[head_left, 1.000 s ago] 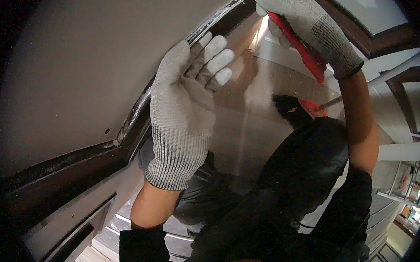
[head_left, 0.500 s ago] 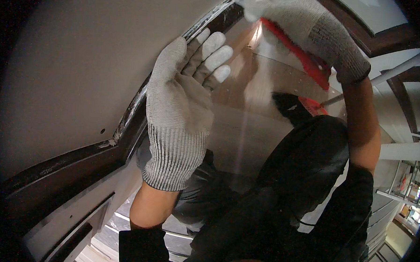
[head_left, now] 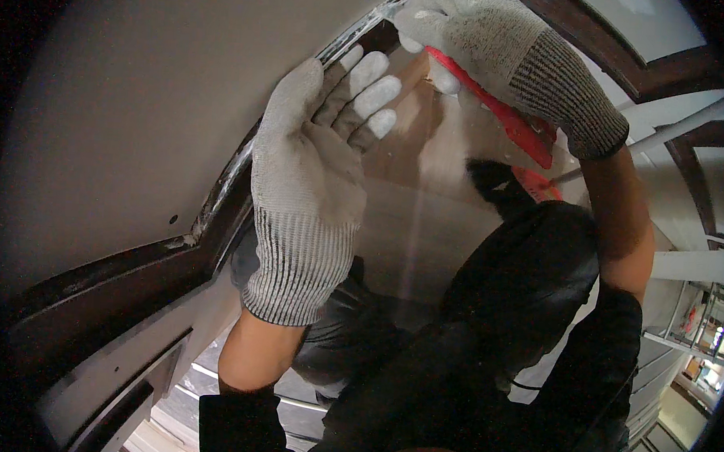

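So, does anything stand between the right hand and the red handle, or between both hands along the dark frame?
Nothing visible: the right hand grips the red handle directly; between it and the left hand lies a short uncovered stretch of dark frame.

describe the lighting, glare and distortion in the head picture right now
Head view: black fisheye corners, and the dark frame looks bowed toward the rim; head view: dim light, black trousers losing detail, while the left hand and red tool in the right hand read clearly; head view: faint sheen on the brown surface.
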`<state>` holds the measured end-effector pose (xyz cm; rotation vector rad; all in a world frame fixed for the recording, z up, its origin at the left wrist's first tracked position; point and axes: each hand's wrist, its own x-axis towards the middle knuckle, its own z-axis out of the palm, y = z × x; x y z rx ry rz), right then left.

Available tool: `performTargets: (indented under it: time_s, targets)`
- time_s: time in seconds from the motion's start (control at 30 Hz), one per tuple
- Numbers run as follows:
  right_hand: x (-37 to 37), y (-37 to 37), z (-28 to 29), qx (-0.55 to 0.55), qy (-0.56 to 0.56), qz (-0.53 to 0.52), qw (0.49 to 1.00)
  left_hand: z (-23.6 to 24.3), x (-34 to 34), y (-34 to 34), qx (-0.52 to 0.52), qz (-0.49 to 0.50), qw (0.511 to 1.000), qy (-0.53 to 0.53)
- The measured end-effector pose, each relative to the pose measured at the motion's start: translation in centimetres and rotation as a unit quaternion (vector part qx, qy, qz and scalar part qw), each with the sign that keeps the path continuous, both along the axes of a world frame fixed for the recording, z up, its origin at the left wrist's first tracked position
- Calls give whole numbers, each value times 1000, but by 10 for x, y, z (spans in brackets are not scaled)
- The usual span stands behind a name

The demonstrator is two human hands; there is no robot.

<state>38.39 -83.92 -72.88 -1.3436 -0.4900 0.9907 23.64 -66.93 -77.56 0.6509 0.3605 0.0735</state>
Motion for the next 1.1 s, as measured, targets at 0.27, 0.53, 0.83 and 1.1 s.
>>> performTargets:
  time_s: [0.27, 0.53, 0.83, 1.1]
  targets:
    - [-1, -4, 21, -262, -378, -24, 888, -2, 2, -6, -45, 8, 999, -12]
    - [-2, -3, 19, -335, -347, -45, 875, -1, 3, -4, -33, 6, 999, -17]
    - [-15, 13, -3, -154, -353, -69, 920, -1, 3, -9, -39, 4, 999, -22]
    - [-11, -20, -40, -54, -489, -27, 870, -4, 4, -8, -50, 14, 999, -7]
